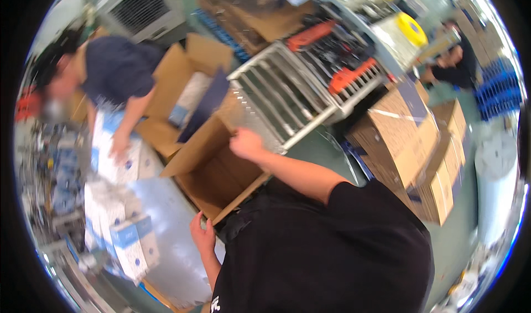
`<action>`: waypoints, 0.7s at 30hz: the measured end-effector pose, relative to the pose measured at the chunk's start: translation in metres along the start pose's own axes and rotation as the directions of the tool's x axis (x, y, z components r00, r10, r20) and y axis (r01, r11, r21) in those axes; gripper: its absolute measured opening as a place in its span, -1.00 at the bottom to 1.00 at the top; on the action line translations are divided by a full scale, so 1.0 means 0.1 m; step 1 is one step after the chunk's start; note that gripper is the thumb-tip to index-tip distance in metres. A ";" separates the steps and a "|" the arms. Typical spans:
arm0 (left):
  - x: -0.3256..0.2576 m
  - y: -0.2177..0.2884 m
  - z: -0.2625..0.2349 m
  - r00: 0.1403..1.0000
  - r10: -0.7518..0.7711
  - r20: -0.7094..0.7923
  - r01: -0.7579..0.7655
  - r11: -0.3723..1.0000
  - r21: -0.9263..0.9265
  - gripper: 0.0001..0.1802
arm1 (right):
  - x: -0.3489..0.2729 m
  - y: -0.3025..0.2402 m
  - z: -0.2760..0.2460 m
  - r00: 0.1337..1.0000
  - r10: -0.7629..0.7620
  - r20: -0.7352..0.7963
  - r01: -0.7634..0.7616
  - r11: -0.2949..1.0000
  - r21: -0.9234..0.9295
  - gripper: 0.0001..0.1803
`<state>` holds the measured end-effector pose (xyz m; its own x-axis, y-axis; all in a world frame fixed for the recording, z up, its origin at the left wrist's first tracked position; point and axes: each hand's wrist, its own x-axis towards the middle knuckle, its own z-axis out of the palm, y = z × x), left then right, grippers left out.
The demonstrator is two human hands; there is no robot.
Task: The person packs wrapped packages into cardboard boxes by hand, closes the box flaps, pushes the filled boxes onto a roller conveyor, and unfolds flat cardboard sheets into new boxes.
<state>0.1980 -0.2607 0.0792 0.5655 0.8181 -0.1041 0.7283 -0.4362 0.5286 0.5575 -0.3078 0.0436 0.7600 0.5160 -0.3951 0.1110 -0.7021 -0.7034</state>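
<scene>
An open cardboard box (pixel 221 183) sits in front of me, its inside bare and one flap standing up on the far left. My right hand (pixel 247 145) is closed over the box's far right rim. At the near left corner is my left hand (pixel 203 235), thumb and fingers apart, beside or touching the box's outer wall. To the left, white and blue cartons (pixel 133 244) stand on a shiny metal table (pixel 180 246). Across from me, a co-worker's hand (pixel 120 147) rests on more white cartons (pixel 113 161).
Another open box (pixel 174 83) with a white carton inside stands beyond mine. A roller conveyor (pixel 285 94) with orange-red parts on its far end adjoins my box. Strapped flat cardboard (pixel 406 147) is stacked at right. Blue pallets (pixel 498 89) and a seated person are farther off.
</scene>
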 end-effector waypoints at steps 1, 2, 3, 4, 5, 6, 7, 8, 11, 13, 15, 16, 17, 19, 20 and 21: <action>0.01 -0.21 -0.10 0.999 0.033 -0.010 -0.034 0.999 -0.022 -0.57 | -0.06 -0.08 -0.03 0.999 0.033 0.022 -0.032 0.999 -0.017 -0.61; -0.12 -0.42 -0.14 0.998 0.017 -0.058 -0.019 1.000 -0.021 -0.56 | -0.18 -0.14 -0.11 0.995 -0.045 0.084 0.049 0.997 -0.051 -0.55; -0.26 -0.59 -0.14 0.994 0.001 -0.106 -0.003 1.000 -0.017 -0.55 | -0.31 -0.07 -0.18 0.997 -0.061 0.051 0.063 0.997 -0.036 -0.50; -0.35 -0.68 -0.18 0.991 -0.020 -0.132 0.019 1.000 -0.012 -0.53 | -0.29 0.11 -0.20 0.987 -0.163 -0.004 0.163 0.985 -0.052 -0.50; -0.51 -0.81 -0.23 0.987 -0.063 -0.148 0.062 0.998 -0.010 -0.52 | -0.42 0.16 -0.27 0.979 -0.203 -0.009 0.199 0.968 -0.154 -0.48; -0.52 -0.91 -0.32 0.980 -0.083 -0.178 0.081 0.997 -0.018 -0.47 | -0.43 0.40 -0.27 0.938 -0.318 -0.141 0.286 0.936 -0.206 -0.44; -0.48 -1.04 -0.41 0.975 -0.096 -0.203 0.093 0.995 -0.024 -0.43 | -0.46 0.43 -0.38 0.866 -0.475 -0.157 0.415 0.858 -0.303 -0.35; -0.50 -1.27 -0.51 0.961 -0.095 -0.258 0.098 0.995 0.001 -0.38 | -0.66 0.32 -0.46 0.781 -0.593 -0.197 0.498 0.780 -0.378 -0.35; -0.39 -1.97 -0.80 0.907 -0.093 -0.410 0.128 0.990 0.059 -0.20 | -0.99 0.01 -0.50 0.660 -0.728 -0.185 0.612 0.664 -0.430 -0.42; -0.05 -2.08 -1.22 0.872 -0.062 -0.486 0.195 0.954 0.228 -0.09 | -1.01 -0.10 -0.40 0.670 -0.734 -0.116 0.665 0.662 -0.346 -0.47; 0.17 -2.40 -1.71 0.866 -0.145 -0.479 0.344 0.867 0.359 0.02 | -1.12 -0.38 -0.21 0.737 -0.673 -0.058 0.650 0.730 -0.210 -0.54; 0.26 -2.64 -1.91 0.848 -0.242 -0.472 0.446 0.807 0.387 0.06 | -1.16 -0.49 -0.11 0.733 -0.679 -0.023 0.667 0.726 -0.167 -0.57; 0.35 -2.89 -2.09 0.821 -0.329 -0.466 0.532 0.736 0.418 0.11 | -1.19 -0.56 0.02 0.782 -0.623 0.016 0.622 0.779 -0.074 -0.58; 0.43 -3.27 -2.38 0.765 -0.526 -0.371 0.643 0.655 0.397 0.12 | -1.25 -0.68 0.21 0.767 -0.635 0.095 0.640 0.767 -0.045 -0.60; 0.53 -3.29 -2.39 0.768 -0.528 -0.364 0.640 0.660 0.393 0.12 | -1.26 -0.71 0.30 0.769 -0.632 0.095 0.638 0.768 -0.055 -0.60; 0.61 -3.25 -2.42 0.778 -0.522 -0.350 0.628 0.635 0.450 0.08 | -1.28 -0.73 0.38 0.749 -0.649 0.137 0.656 0.754 -0.017 -0.61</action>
<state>-0.0978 0.0218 0.1046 -0.0752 0.9952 -0.0619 0.9917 0.0681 -0.1090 0.4282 -0.3040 0.1228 0.4095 0.9089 0.0794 0.5933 -0.1992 -0.7800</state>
